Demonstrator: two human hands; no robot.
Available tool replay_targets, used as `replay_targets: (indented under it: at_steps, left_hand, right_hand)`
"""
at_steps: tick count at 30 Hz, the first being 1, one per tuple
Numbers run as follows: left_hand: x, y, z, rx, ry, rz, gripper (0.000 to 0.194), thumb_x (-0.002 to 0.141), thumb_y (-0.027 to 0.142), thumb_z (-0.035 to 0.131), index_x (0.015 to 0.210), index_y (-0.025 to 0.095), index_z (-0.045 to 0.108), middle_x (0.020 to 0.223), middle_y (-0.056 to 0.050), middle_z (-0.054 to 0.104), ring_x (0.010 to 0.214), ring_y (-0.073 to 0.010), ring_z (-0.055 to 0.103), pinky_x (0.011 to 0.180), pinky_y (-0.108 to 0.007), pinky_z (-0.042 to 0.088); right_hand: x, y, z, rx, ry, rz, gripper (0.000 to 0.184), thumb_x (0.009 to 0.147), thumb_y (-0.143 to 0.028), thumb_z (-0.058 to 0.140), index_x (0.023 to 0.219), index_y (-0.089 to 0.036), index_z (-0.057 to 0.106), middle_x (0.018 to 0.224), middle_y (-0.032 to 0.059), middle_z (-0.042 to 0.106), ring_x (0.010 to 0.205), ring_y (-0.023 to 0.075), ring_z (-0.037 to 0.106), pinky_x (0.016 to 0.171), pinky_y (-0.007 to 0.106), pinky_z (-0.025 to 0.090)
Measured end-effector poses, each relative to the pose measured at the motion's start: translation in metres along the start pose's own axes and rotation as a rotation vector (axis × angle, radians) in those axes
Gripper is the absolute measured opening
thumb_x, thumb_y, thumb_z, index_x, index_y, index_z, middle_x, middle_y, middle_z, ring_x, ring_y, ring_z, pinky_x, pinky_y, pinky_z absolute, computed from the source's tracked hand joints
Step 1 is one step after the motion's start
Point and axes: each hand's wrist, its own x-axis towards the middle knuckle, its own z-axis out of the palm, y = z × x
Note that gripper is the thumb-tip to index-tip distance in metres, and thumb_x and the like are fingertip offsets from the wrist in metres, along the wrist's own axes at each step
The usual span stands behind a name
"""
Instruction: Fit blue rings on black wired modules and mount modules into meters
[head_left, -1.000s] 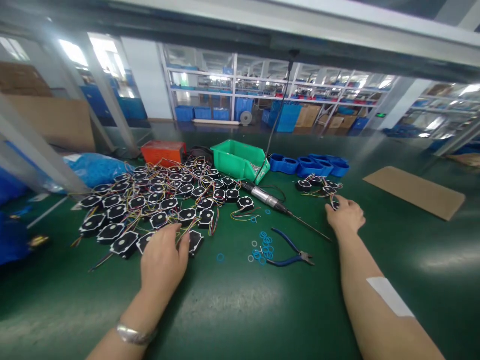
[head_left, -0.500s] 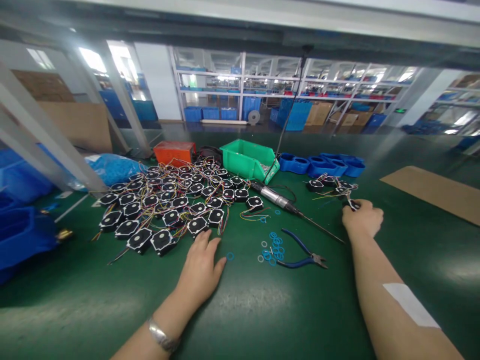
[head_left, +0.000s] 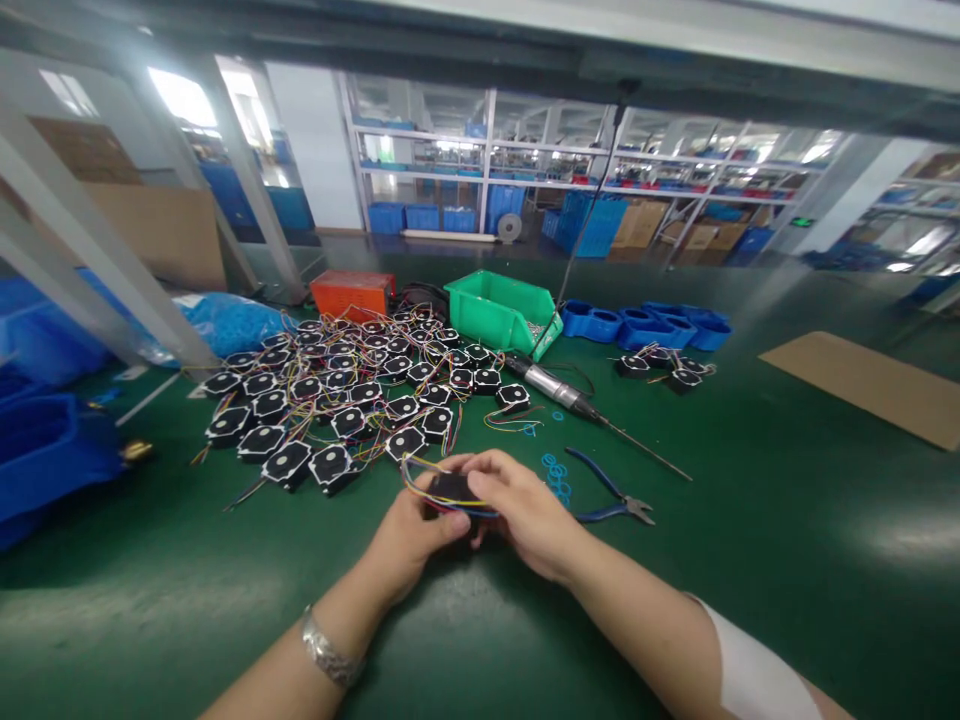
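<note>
Both hands grip one small black motor [head_left: 450, 487] above the front of the table. Coloured wires, yellow, blue and red among them, loop over it. My left hand [head_left: 412, 535] closes round its left side, thumb on the near edge. From the right, my right hand [head_left: 525, 505] holds it with thumb and fingers; its underside is hidden. Just beyond the hands begins a big cluster of similar black motors [head_left: 346, 422] with white corners and tangled wires. Blue rings [head_left: 556, 470] lie right of my right hand, beside blue-handled cutting pliers [head_left: 628, 503].
A power screwdriver [head_left: 555, 387] on a hanging cord lies behind the rings. Further back stand a green bin [head_left: 495, 310] and an orange box [head_left: 351, 293]. Blue plastic holders [head_left: 652, 328] and several motors [head_left: 660, 365] sit back right, near a cardboard sheet [head_left: 862, 385].
My right hand has come from the far right to the centre, bringing a motor. My left hand has moved slightly right and closed on the same motor.
</note>
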Motion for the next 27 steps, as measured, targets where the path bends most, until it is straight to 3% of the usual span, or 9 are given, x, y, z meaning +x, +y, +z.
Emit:
replay_targets:
  at_steps: [3, 5, 8, 11, 14, 17, 20, 23, 27]
  left_hand:
    - [0.004, 0.005, -0.006, -0.115, 0.194, -0.025, 0.035, 0.062, 0.025, 0.066, 0.093, 0.014, 0.055, 0.082, -0.006, 0.063, 0.072, -0.0169, 0.058, 0.063, -0.027, 0.046]
    - [0.008, 0.006, -0.010, -0.148, 0.344, -0.051, 0.031, 0.066, 0.028, 0.063, 0.091, 0.014, 0.054, 0.083, -0.006, 0.064, 0.072, -0.0171, 0.060, 0.062, -0.028, 0.047]
    - [0.010, 0.003, -0.012, -0.178, 0.442, -0.129, 0.029, 0.072, 0.037, 0.054, 0.087, 0.012, 0.053, 0.080, -0.009, 0.064, 0.065, -0.0178, 0.062, 0.052, -0.027, 0.048]
    - [0.009, 0.000, -0.008, -0.210, 0.447, -0.188, 0.035, 0.075, 0.043, 0.047, 0.084, 0.010, 0.053, 0.081, -0.012, 0.064, 0.059, -0.0177, 0.062, 0.047, -0.026, 0.048]
    - [0.006, -0.001, -0.002, -0.156, 0.491, -0.199, 0.039, 0.075, 0.047, 0.044, 0.085, 0.010, 0.051, 0.077, -0.012, 0.064, 0.050, -0.0154, 0.060, 0.042, -0.024, 0.046]
    - [0.004, -0.002, 0.003, -0.137, 0.496, -0.188, 0.038, 0.074, 0.047, 0.047, 0.085, 0.011, 0.050, 0.071, -0.010, 0.063, 0.044, -0.0129, 0.058, 0.041, -0.022, 0.045]
    - [0.004, -0.004, 0.007, -0.207, 0.423, -0.191, 0.034, 0.073, 0.043, 0.050, 0.084, 0.011, 0.050, 0.067, -0.007, 0.061, 0.048, -0.0133, 0.058, 0.047, -0.024, 0.046]
    - [0.003, -0.007, 0.012, -0.267, 0.342, -0.177, 0.031, 0.074, 0.040, 0.050, 0.084, 0.011, 0.051, 0.068, -0.006, 0.061, 0.056, -0.0136, 0.059, 0.053, -0.026, 0.048]
    - [0.001, -0.010, 0.017, -0.291, 0.279, -0.151, 0.030, 0.075, 0.040, 0.049, 0.084, 0.011, 0.053, 0.078, -0.008, 0.062, 0.070, -0.0159, 0.059, 0.063, -0.030, 0.048]
  right_hand:
    - [0.010, 0.014, -0.006, -0.455, 0.129, -0.080, 0.029, 0.083, -0.040, 0.032, 0.083, -0.014, 0.043, 0.071, 0.0015, 0.049, 0.057, 0.0074, 0.048, 0.053, 0.021, 0.041]
    - [0.017, 0.019, -0.015, -0.832, 0.230, -0.153, 0.021, 0.082, -0.030, 0.037, 0.079, -0.014, 0.050, 0.075, 0.0021, 0.050, 0.070, 0.0082, 0.048, 0.066, 0.022, 0.039]
    - [0.022, 0.026, -0.020, -1.191, 0.177, -0.159, 0.013, 0.077, -0.026, 0.049, 0.085, -0.019, 0.057, 0.085, 0.0028, 0.049, 0.083, 0.0106, 0.046, 0.074, 0.022, 0.035]
    - [0.022, 0.034, -0.016, -1.358, 0.108, -0.159, 0.012, 0.076, -0.026, 0.051, 0.083, -0.018, 0.057, 0.083, 0.0036, 0.049, 0.081, 0.0120, 0.045, 0.071, 0.023, 0.033]
    - [0.020, 0.037, -0.013, -1.328, 0.079, -0.200, 0.007, 0.077, -0.020, 0.049, 0.075, -0.015, 0.054, 0.078, 0.0026, 0.048, 0.076, 0.0104, 0.044, 0.067, 0.021, 0.031]
    - [0.015, 0.032, -0.013, -1.108, 0.218, -0.293, 0.006, 0.077, -0.016, 0.047, 0.073, -0.013, 0.051, 0.076, 0.0018, 0.047, 0.073, 0.0084, 0.042, 0.066, 0.019, 0.032]
    - [0.007, 0.024, -0.009, -0.905, 0.360, -0.451, 0.009, 0.078, -0.018, 0.046, 0.072, -0.012, 0.050, 0.076, 0.0021, 0.046, 0.074, 0.0084, 0.042, 0.067, 0.020, 0.033]
    - [0.001, 0.019, -0.002, -0.860, 0.344, -0.555, 0.009, 0.076, -0.019, 0.048, 0.070, -0.012, 0.051, 0.077, 0.0024, 0.045, 0.077, 0.0093, 0.041, 0.070, 0.021, 0.033]
    - [0.001, 0.020, 0.003, -0.880, 0.335, -0.557, 0.009, 0.075, -0.019, 0.048, 0.069, -0.013, 0.052, 0.078, 0.0029, 0.045, 0.078, 0.0099, 0.041, 0.070, 0.022, 0.034]
